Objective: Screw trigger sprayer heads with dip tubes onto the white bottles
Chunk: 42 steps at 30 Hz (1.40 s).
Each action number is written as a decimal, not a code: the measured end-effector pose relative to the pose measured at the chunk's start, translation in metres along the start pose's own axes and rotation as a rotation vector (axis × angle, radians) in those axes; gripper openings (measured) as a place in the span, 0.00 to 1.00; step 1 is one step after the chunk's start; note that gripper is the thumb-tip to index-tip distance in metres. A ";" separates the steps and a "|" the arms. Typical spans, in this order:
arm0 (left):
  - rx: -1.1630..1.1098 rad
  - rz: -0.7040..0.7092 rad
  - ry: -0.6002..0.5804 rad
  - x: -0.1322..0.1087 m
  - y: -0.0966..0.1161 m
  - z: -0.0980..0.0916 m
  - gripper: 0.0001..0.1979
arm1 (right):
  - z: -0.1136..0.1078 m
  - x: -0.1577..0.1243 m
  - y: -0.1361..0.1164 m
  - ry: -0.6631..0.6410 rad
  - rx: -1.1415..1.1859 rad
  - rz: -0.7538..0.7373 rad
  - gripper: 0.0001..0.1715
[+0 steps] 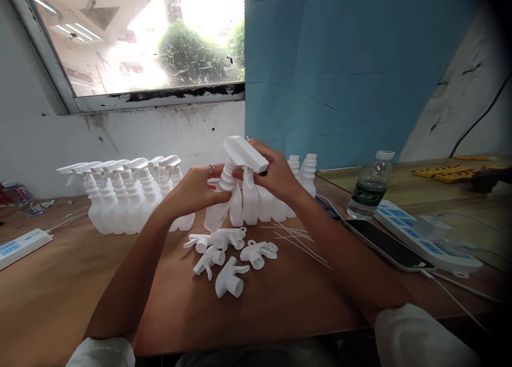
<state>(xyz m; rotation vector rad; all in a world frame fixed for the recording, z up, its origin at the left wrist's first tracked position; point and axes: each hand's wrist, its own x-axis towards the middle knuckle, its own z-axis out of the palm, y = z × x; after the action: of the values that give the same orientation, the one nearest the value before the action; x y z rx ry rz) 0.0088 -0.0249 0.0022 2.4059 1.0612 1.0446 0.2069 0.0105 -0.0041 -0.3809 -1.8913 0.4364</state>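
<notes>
A white spray bottle (216,213) is tilted above the table, with my left hand (200,188) closed round its ribbed neck. On top of that neck sits a white trigger sprayer head (245,152); my right hand (276,170) grips it from the right side. Whether the head is screwed tight cannot be made out. Below my hands lie several loose trigger sprayer heads (230,279) in a small group. Thin white dip tubes (304,244) are scattered by my right forearm. Bottles without heads (309,175) stand behind my right hand, partly hidden.
To the left stands a row of bottles with sprayer heads (120,196). On the right are a water bottle (368,188), a phone (388,244) and a power strip (424,239) with cables. Another power strip (24,247) lies at the far left of the brown table (176,308).
</notes>
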 end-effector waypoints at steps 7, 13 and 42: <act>0.039 0.032 0.004 0.001 -0.002 0.000 0.18 | 0.002 -0.001 0.002 -0.015 -0.031 -0.065 0.21; 0.047 0.049 -0.028 0.003 -0.006 -0.002 0.20 | 0.001 0.000 -0.003 -0.057 -0.056 -0.097 0.15; -0.126 -0.429 0.037 0.033 -0.099 0.018 0.21 | -0.066 0.003 -0.024 0.328 0.271 -0.018 0.14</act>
<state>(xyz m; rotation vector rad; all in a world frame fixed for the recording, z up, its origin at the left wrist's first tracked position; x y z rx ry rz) -0.0133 0.0668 -0.0469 1.9459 1.3978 0.9709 0.2664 -0.0016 0.0318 -0.2371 -1.4939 0.5736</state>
